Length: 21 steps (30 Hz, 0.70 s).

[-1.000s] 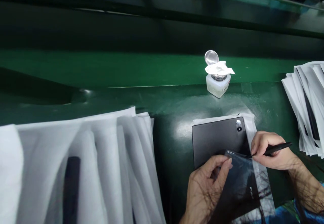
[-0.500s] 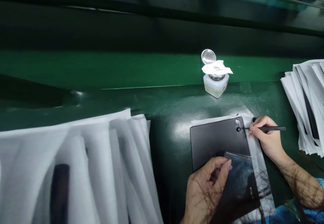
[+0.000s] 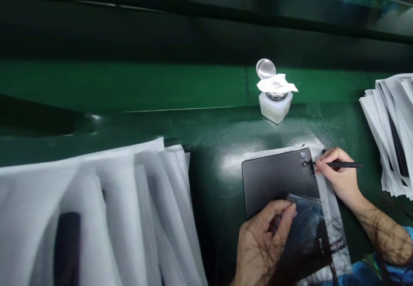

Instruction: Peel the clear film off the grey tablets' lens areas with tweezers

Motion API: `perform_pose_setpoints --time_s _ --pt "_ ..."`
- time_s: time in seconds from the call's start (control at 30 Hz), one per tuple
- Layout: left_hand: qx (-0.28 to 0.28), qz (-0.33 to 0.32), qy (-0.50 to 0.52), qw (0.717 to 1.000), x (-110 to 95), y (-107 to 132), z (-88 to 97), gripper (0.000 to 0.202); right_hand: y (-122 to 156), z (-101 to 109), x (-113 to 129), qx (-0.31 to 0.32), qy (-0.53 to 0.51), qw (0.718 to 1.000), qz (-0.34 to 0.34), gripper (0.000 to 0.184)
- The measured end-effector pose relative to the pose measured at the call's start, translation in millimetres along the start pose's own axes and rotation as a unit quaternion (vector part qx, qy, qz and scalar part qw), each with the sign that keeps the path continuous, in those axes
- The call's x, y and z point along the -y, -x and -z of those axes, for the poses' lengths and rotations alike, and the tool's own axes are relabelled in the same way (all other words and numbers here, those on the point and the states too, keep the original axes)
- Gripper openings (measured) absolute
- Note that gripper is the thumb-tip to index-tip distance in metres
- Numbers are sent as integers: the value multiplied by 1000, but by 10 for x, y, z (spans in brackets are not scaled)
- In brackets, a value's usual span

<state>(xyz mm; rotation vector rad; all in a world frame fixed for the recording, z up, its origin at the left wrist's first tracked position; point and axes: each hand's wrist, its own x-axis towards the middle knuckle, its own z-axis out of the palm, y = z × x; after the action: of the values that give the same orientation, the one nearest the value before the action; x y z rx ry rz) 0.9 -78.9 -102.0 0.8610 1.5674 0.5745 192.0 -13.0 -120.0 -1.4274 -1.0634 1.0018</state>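
Observation:
A dark grey tablet (image 3: 274, 176) lies back side up on a white sleeve (image 3: 334, 217), with two round camera lenses (image 3: 304, 160) near its upper right corner. My right hand (image 3: 340, 174) pinches a thin black tool like a tweezer or pen (image 3: 343, 164); its tip is at the lower lens. Between the thumb and forefinger of my left hand (image 3: 267, 234) is the edge of a clear film (image 3: 305, 206), which is folded back over the lower part of the tablet. Loose strands of hair blur the view near the bottom.
Behind the tablet stands a white dispenser bottle (image 3: 274, 107) with its metal lid tipped open and a crumpled white wipe (image 3: 276, 83) on top. Stacked white sleeves (image 3: 122, 217) with dark items inside fill the left; another stack (image 3: 393, 135) is at right. A dark shelf (image 3: 206, 14) runs across the back.
Almost nothing differs. The black tool's tip stays at the lower lens with only a tiny shift, and my left hand keeps its hold on the film. The view has shifted slightly.

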Motion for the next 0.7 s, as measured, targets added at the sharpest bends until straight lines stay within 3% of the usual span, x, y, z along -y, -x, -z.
perform_pose_setpoints --time_s 0.7 --pt "10 0 -2 1000 26 -24 10 23 25 43 -40 -8 13 1000 11 19"
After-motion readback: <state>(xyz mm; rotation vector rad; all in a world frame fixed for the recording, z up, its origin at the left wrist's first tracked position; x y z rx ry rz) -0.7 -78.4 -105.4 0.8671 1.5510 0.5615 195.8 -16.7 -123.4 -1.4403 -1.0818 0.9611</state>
